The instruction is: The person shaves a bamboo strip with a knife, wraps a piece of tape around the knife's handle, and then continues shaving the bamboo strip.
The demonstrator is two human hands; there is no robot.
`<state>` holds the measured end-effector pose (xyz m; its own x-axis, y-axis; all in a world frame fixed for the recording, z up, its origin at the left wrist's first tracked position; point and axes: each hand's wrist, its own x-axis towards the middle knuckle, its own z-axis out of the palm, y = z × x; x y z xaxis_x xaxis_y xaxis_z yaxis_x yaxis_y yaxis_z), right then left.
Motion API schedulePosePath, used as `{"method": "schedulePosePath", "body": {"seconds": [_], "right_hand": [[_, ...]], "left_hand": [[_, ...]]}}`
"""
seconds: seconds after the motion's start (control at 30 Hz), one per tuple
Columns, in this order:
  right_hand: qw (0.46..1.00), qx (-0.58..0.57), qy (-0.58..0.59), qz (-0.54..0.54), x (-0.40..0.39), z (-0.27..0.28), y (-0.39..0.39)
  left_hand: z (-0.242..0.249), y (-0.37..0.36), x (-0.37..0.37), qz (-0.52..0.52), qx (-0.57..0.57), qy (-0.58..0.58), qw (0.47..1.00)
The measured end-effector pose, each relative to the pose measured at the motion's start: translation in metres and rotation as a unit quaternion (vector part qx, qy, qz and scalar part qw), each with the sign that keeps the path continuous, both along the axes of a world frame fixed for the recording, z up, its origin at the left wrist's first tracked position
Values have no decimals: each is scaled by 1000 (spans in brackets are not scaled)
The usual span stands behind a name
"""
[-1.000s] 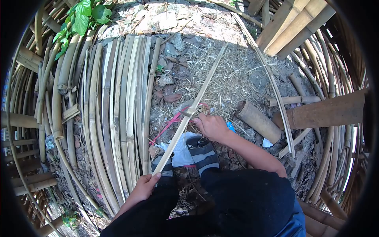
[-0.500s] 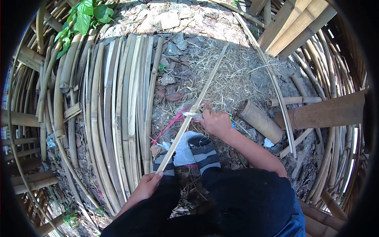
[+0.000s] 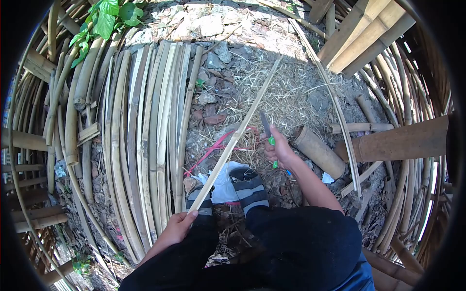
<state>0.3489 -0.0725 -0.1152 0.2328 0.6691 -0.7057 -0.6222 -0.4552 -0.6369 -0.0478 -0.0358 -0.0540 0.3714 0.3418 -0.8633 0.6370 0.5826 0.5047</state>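
Observation:
My left hand (image 3: pixel 178 227) is closed around the near end of a long pale bamboo strip (image 3: pixel 232 141). The strip slants up and away to the right, over the ground. In my right hand (image 3: pixel 280 151) is a knife (image 3: pixel 265 125) with a green handle, its dark blade pointing up and slightly left. The blade stands just to the right of the strip, apart from it. Beneath the strip lie a pink ribbon (image 3: pixel 213 148) and a white cloth or bag (image 3: pixel 224 186) between my feet.
Many split bamboo strips (image 3: pixel 145 145) lie side by side at the left. A short bamboo tube (image 3: pixel 320 153) and a thick bamboo pole (image 3: pixel 398 139) are at the right. Another long strip (image 3: pixel 340 109) slants beyond my right hand. Thin shavings (image 3: pixel 272 87) cover the ground ahead.
My right hand has moved right and a little down, taking the knife off the strip. The blade has turned from lying across the strip to pointing upward. My left hand has barely moved.

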Motion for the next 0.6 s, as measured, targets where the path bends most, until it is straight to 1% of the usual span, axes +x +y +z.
{"method": "schedulePosePath", "body": {"seconds": [0.03, 0.1, 0.13, 0.17, 0.2, 0.23, 0.27, 0.3, 0.33, 0.37, 0.4, 0.43, 0.5, 0.53, 0.6], "right_hand": [[1000, -2, 2, -3, -6, -3, -1], [987, 62, -113, 95, -20, -10, 4], [977, 37, -168, 128, -26, -9, 6], [977, 38, -166, 128, -32, -15, 7], [947, 59, -281, 146, -39, -25, 8], [903, 78, -392, 161, -44, -33, 9], [869, 82, -456, 176, -49, -28, 9], [870, 81, -454, 175, -53, -18, 9], [838, 74, -506, 193, -58, -7, 7], [801, 66, -556, 209, -62, -3, 5], [741, 71, -627, 230, -67, -7, 0], [742, 69, -627, 229, -73, -10, -6], [668, 117, -707, 201, -78, -13, -9], [667, 118, -708, 201, -75, -12, -8], [650, 186, -716, 172, -67, -10, -4]], "left_hand": [[1, 0, 0, -2, -1, 2, 1000], [1, 0, 1, -6, 7, 3, 1000], [1, 0, 2, -6, 16, 4, 1000], [2, 1, 2, -5, 17, 6, 1000], [3, 1, 3, -8, 17, 8, 1000], [4, 1, 3, -11, 17, 11, 1000], [4, 0, 3, -11, 16, 13, 1000], [4, 1, 3, -7, 13, 12, 1000], [4, 1, 3, -5, 10, 11, 1000], [3, 1, 2, -7, 9, 12, 1000], [1, 1, 1, -12, 19, 11, 1000], [0, 0, 0, -17, 28, 11, 999], [0, 0, 1, -18, 30, 12, 999], [1, -1, 1, -17, 33, 15, 999], [1, 0, 2, -11, 26, 14, 999]]}}
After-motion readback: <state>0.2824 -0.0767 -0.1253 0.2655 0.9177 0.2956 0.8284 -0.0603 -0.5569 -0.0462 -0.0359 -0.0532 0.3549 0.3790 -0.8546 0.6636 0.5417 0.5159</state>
